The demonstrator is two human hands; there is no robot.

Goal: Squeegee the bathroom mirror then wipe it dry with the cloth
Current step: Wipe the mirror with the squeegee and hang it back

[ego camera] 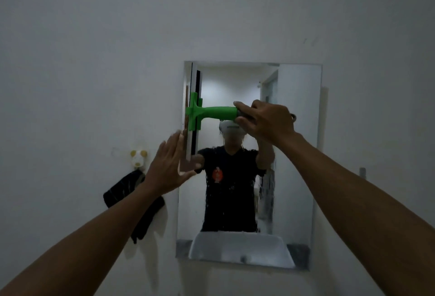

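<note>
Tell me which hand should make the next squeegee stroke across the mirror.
Right. The right hand already grips the squeegee handle, its blade upright against the mirror at the left edge. The left hand is open, flat at the mirror's left edge, holding nothing.

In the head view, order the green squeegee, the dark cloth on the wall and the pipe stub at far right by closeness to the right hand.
1. Green squeegee: its handle is gripped in the right hand.
2. Dark cloth: hanging left of the mirror, beyond the left hand.
3. Pipe stub: on the wall right of the mirror; too close to the cloth to rank firmly.
</note>
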